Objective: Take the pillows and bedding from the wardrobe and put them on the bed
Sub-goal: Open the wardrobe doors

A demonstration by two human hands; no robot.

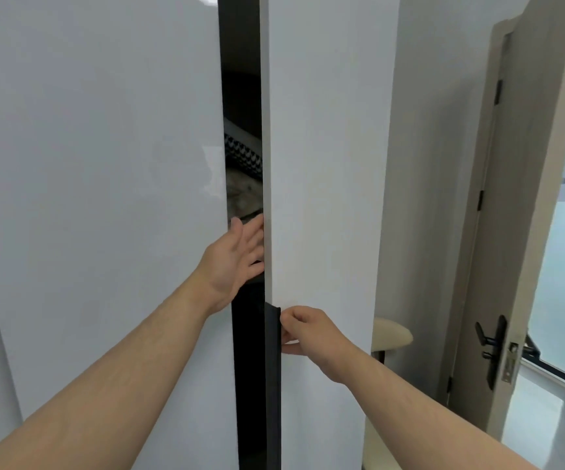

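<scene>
**Wardrobe door cracked open, bedding not yet reachable**

Your right hand (308, 334) is pinched on the long black vertical pull handle (271, 368) at the edge of the glossy white right wardrobe door (325, 164): thumb and fingers closed around the strip. Your left hand (237, 256) is open, fingers spread flat, fingertips hooked behind the same door's edge, holding nothing else.

The door is ajar by a narrow gap. The glossy white left wardrobe door (104, 164) looks shut. Through the gap you can see the task's things, stacked on a shelf at about upper-arm height: a black-and-white houndstooth-patterned fabric piece (243, 157) on top of a beige, soft-looking bundle (242, 195). Can't tell which is pillow and which is bedding from this sliver. The bed is out of view.

My read on doing this step well:
- Swing the right door fully open before reaching in; the gap is too tight for bulky items.
- Pull with the handle hand, let the open hand guide the edge, and keep those fingertips clear of the gap.
- Likely open the left door too; the stack seems to extend behind it.
- Support the stack from below, since the top piece could slide off.

Right of the wardrobe: a beige wooden room door (511, 232) with a black lever handle (491, 347), standing open.

No brands, labels or readable writing anywhere.
</scene>
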